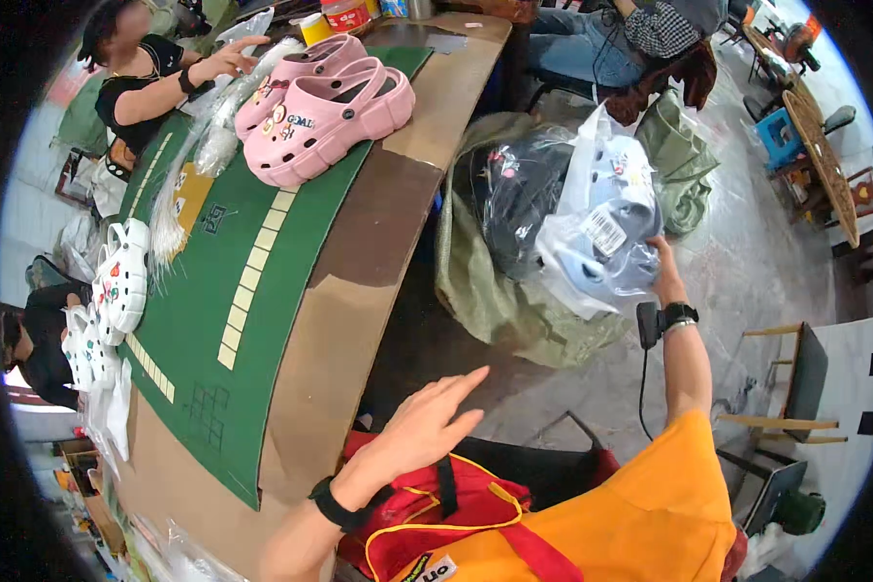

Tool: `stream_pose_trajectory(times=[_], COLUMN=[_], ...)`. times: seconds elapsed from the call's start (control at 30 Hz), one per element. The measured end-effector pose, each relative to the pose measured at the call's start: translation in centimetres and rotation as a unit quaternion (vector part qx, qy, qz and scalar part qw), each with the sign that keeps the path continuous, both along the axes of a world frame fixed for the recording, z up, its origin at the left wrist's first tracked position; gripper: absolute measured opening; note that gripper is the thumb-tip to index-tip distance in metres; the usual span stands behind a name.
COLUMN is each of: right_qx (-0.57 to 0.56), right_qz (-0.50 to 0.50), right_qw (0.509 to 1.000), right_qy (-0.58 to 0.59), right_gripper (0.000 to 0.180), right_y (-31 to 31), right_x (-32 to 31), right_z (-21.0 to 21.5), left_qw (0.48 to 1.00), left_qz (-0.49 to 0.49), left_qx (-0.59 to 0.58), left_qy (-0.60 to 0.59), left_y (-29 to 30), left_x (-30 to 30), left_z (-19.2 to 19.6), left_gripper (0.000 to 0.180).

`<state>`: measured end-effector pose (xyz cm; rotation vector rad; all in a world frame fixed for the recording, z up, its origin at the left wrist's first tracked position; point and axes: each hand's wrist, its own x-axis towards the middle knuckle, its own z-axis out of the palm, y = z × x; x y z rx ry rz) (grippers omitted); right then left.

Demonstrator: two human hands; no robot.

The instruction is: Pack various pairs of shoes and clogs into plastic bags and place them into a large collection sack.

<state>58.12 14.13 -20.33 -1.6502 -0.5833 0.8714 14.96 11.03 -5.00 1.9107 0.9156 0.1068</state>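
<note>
The right hand (pixel 667 274) grips the blue clogs (pixel 606 254) by the edge of their bag (pixel 584 167) — thumb side showing, most of the fingers hidden behind the plastic. The clogs are pale blue, with small charms on top, and a white label (pixel 604 233) sits on the clear bag. They lie just left of that hand, over the mouth of a green sack (pixel 466 286), beside a bagged black pair (pixel 519 199). The left hand (pixel 425 424) is spread and free, near the counter (pixel 344 315) edge — well apart from the clogs.
</note>
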Motion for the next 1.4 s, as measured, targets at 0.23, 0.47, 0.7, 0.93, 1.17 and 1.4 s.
stream_pose_trajectory(times=[0.23,0.47,0.7,0.93,1.17,1.4], right_qx=[-0.041,-0.064,-0.072,-0.185,0.003,-0.051], right_qz=[0.129,0.067,-0.012,0.043,0.101,0.232], right_qw=[0.976,0.984,0.997,0.982,0.980,0.947], right_qy=[0.173,0.153,-0.035,0.001,0.172,0.215], right_gripper=[0.043,0.049,0.063,0.033,0.036,0.045], right_y=[7.2,6.8,5.7,4.7,3.6,-5.5], right_x=[0.3,-3.1,1.7,4.0,4.5,-1.0], right_z=[-1.3,-2.2,-5.6,-11.4,-1.7,11.1], left_qw=[0.996,0.998,0.983,0.958,0.944,0.906], left_qz=[0.011,0.016,0.118,0.261,0.265,0.409], left_qx=[-0.070,-0.048,-0.139,-0.113,-0.187,-0.073], left_qy=[0.047,0.039,0.025,-0.028,-0.059,-0.084], left_y=[-0.4,-0.5,0.2,2.4,4.5,8.5], left_x=[-0.8,-0.2,-2.2,-2.4,1.1,5.4], left_z=[-1.2,-0.9,-3.8,-8.8,-9.9,-13.2], left_gripper=[0.051,0.050,0.045,0.042,0.043,0.059])
